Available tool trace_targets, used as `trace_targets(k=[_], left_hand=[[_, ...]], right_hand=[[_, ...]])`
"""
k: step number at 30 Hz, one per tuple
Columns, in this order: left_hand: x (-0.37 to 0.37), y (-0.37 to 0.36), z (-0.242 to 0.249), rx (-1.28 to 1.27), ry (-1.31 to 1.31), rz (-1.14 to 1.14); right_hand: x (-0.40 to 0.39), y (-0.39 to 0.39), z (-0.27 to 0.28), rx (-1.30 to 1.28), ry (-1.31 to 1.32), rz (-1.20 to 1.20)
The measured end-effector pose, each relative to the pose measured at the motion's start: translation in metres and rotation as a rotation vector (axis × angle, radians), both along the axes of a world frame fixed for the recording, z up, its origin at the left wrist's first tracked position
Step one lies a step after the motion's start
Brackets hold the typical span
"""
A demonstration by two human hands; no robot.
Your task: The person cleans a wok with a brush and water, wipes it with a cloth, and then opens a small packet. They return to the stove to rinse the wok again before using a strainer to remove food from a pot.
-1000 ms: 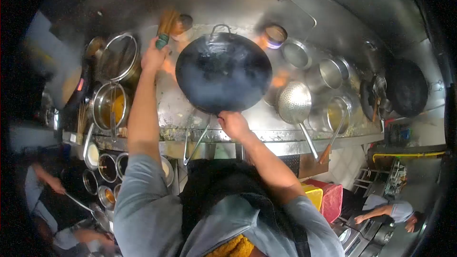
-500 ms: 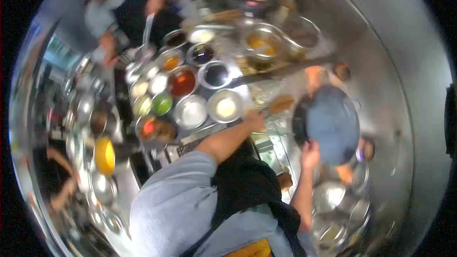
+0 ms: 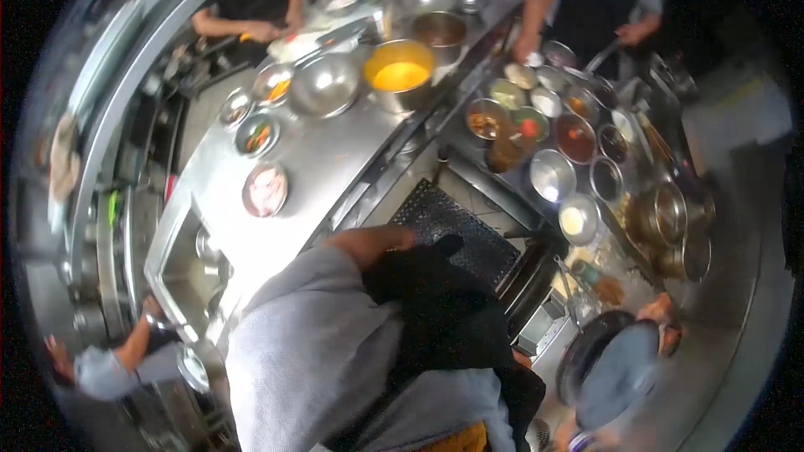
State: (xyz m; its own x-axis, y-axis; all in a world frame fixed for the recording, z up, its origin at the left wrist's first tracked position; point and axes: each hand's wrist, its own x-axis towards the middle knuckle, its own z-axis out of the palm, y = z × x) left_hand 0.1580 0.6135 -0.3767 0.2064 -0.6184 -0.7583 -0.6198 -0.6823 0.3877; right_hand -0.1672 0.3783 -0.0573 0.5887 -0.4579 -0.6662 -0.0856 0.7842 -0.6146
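Observation:
My left hand (image 3: pixel 400 238) is low in front of my dark apron, above a black perforated floor mat (image 3: pixel 456 230). Its fingers are blurred, and a small dark shape beside them cannot be made out. My right hand is not visible; only a sliver of skin shows at the apron's right edge. At the lower right a black pan (image 3: pixel 582 351) sits with a grey round surface (image 3: pixel 620 375) in it. A brown brush-like tool (image 3: pixel 607 289) lies near the pan.
Bowls of sauces and ingredients, one red (image 3: pixel 575 137), stand at the right. On the steel counter (image 3: pixel 335 146) are a yellow-filled pot (image 3: pixel 400 75), an empty bowl (image 3: pixel 325 84) and a bowl of pale pieces (image 3: pixel 265 190). Co-workers (image 3: pixel 595 8) (image 3: pixel 251 8) (image 3: pixel 126 360) stand around.
The view has swung left, bringing the steel counter in. My left hand has left the area beside the brush-like tool. My right hand, earlier at the pan's edge, is out of sight.

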Motion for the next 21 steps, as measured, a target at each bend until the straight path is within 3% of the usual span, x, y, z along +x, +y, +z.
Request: trace_targets(k=[4,7,10,11,13,14,16,19,21], left_hand=[[-0.005,0.138,0.029,0.042,-0.082,0.266],[-0.054,0.160,0.068,0.056,-0.314,0.517],[0.037,0.195,-0.040,-0.092,-0.023,-0.177],[0.046,0.192,-0.066,-0.099,-0.025,-0.172],[0.065,0.174,-0.090,-0.553,0.167,0.333],[0.078,0.159,-0.089,-0.559,0.167,0.323],[0.097,0.112,-0.062,-0.276,0.129,0.270],[0.110,0.048,0.060,-0.192,0.116,0.182],[0.119,0.008,0.030,-0.245,0.087,0.010]], right_hand=[[-0.047,-0.063,0.081,-0.298,-0.262,-0.236],[-0.049,-0.097,0.113,-0.454,-0.323,-0.352],[-0.040,-0.110,0.105,-0.509,-0.265,-0.397],[-0.039,-0.106,0.092,-0.506,-0.220,-0.406],[-0.037,-0.100,0.062,-0.482,-0.109,-0.417],[-0.040,-0.093,0.038,-0.449,-0.039,-0.408],[-0.049,-0.076,-0.023,-0.352,0.110,-0.365],[-0.072,-0.035,-0.131,-0.166,0.300,-0.235],[-0.081,-0.001,-0.194,-0.040,0.370,-0.133]])
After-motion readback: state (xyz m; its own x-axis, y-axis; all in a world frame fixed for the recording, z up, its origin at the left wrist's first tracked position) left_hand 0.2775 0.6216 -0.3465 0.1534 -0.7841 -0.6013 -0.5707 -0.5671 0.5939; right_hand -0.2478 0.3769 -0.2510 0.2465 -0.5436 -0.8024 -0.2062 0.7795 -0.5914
